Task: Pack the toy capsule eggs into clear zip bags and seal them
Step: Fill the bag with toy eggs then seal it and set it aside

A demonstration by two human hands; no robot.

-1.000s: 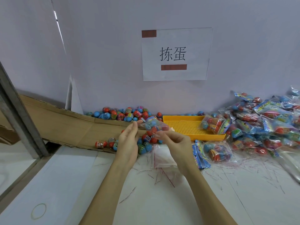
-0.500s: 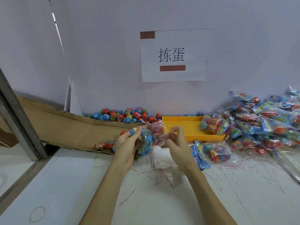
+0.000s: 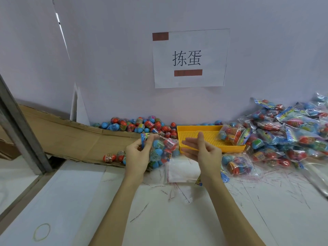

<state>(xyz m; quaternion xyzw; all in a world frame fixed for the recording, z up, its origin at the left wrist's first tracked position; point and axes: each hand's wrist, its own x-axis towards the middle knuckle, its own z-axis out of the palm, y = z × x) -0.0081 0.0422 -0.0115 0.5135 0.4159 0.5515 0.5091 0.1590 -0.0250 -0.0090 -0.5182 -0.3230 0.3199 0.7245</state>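
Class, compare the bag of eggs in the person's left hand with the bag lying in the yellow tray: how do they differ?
The held bag is off the table, gripped by the left hand; the tray bag rests untouched against the yellow tray, at its right end. The held bag hangs upright; the tray bag lies tilted. Both are clear and hold red and blue eggs.

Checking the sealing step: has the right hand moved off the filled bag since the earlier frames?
Yes. The right hand has let go and shifted right, now open before the yellow tray; the left hand holds the filled bag.

The left hand (image 3: 137, 155) is raised with fingers and thumb curled in a pinch; the right hand (image 3: 204, 150) is held open, fingers straight.
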